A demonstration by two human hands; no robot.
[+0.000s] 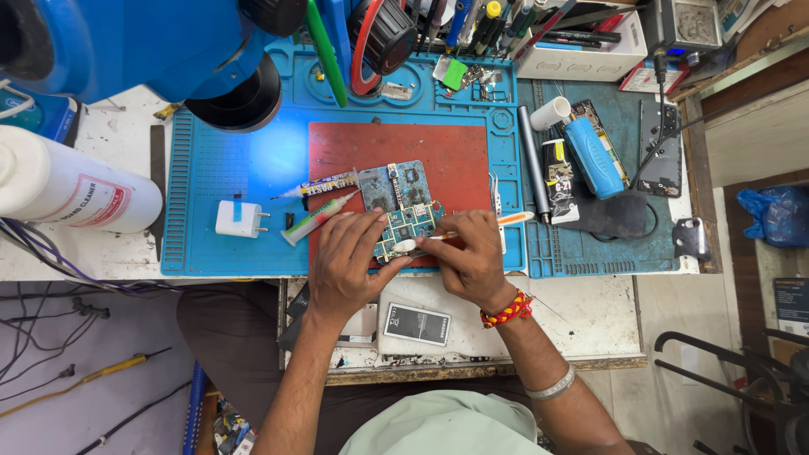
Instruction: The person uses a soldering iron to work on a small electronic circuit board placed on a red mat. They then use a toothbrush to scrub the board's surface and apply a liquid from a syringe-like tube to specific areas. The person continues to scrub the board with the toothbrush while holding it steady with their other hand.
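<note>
Blue-green, the circuit board [403,211] lay on a red mat [438,152] — pinned at its near edge by the left hand [350,265]. Right hand [472,257] pinched a white brush [459,232] with an orange handle, its head apparently touching the board. Two syringes [320,202] lay just left.

Pretty cramped around the circuit board [399,211]: two syringes [318,202] lie right off its left edge, tweezers [495,200] sit just to its right, and the microscope head [152,50] hangs over the far-left corner of the blue mat [211,168]. The upper half of the red pad [396,143] is bare, so there's room to come in from the far side. Left of the syringes only a white charger plug [238,218] breaks up the open mat, while the right strip is packed with a black pen-like tool [533,164], a tube [558,181] and a blue case [595,156].
</note>
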